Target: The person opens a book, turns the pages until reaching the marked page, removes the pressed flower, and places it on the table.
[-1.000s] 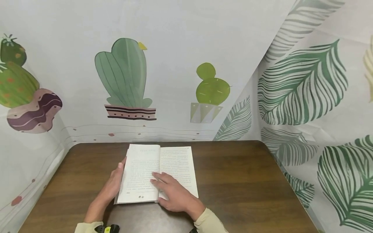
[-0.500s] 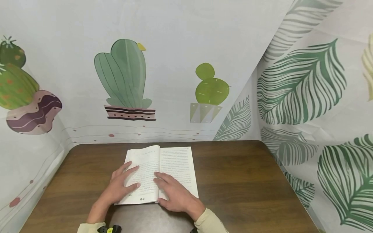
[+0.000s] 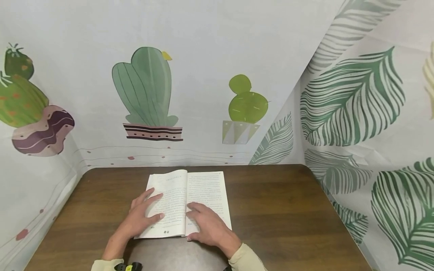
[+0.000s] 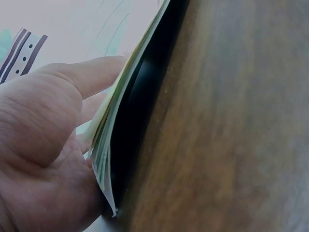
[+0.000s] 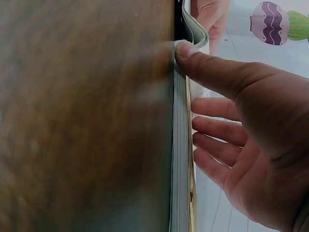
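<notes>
An open book [image 3: 203, 184] with printed text lies on the table, its left pages bulging up near the spine. My left hand [image 3: 135, 216] rests on the left page with fingers and thumb spread. In the left wrist view, that hand's thumb touches the thin left-hand pages [image 4: 112, 121], and a dark gap shows beneath them. On the lower right page lies my right hand [image 3: 211, 227], its fingers extended toward the spine. The right wrist view shows its thumb against the bottom edge of the thick page stack [image 5: 178, 145], fingers fairly straight on the page.
The brown wooden table [image 3: 278, 214] reaches to the back wall, which is covered by a cloth [image 3: 203, 56] printed with cacti. A leaf-patterned cloth [image 3: 352, 98] hangs at the right. A black strap device [image 3: 129, 266] is on the left wrist.
My left hand has moved from the book's left edge onto the left page, which has curved up near the spine. My right hand has shifted slightly right, off the spine.
</notes>
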Demonstrator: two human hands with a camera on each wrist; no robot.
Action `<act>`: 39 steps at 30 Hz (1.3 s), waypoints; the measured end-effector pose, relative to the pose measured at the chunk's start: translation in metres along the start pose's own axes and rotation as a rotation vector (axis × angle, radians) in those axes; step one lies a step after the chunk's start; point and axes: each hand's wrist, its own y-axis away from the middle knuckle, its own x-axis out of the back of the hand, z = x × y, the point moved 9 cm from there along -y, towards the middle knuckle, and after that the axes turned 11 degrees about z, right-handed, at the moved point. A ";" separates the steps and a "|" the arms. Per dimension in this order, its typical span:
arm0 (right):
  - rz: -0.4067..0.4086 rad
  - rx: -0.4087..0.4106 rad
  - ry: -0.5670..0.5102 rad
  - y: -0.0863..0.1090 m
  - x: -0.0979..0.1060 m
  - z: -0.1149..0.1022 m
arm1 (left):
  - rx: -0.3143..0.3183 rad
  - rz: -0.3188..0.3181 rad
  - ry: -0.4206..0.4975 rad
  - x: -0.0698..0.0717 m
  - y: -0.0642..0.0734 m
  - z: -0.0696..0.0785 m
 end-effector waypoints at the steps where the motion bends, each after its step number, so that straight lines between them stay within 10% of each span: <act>1: -0.001 0.003 0.000 0.000 0.001 0.000 | 0.000 0.001 0.000 0.000 0.000 0.000; 20: 0.097 0.173 -0.099 0.025 0.030 0.009 | -0.020 0.023 0.007 0.004 0.004 0.002; 28: 0.236 -0.034 -0.256 0.044 0.055 0.063 | -0.051 0.046 0.018 0.002 0.001 0.004; 39: 0.370 -0.227 -0.189 0.055 0.069 0.096 | -0.022 0.032 0.033 0.002 0.001 0.003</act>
